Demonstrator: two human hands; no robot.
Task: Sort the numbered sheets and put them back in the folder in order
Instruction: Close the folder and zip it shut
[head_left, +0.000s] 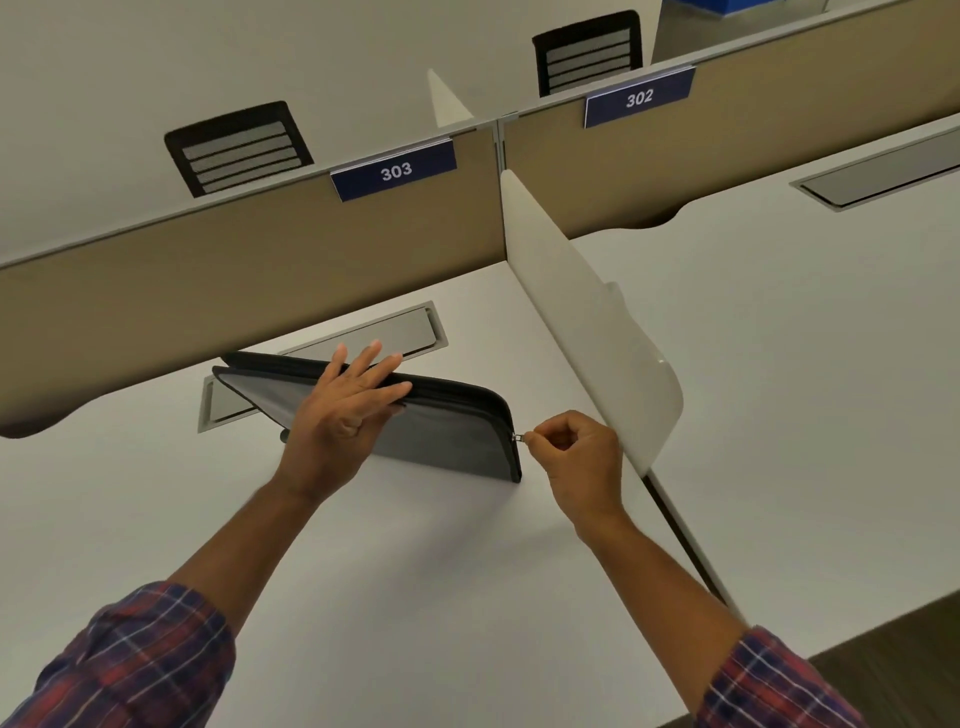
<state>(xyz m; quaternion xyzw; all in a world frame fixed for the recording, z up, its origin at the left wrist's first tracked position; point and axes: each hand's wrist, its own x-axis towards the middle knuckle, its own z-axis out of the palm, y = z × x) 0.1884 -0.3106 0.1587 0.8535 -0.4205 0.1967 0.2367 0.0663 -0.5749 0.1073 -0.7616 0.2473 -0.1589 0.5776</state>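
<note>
Head-worn camera looks steeply down, near desk (415, 597).

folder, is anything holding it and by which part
The right hand pinches the zipper pull at the right edge of the folder; the left hand only presses its top with straight fingers.

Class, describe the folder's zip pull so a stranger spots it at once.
Find the desk below the blue 303 sign. A grey folder is propped on it; the zip pull is the tiny silver tab on its black right edge, pinched by the right hand.
</note>
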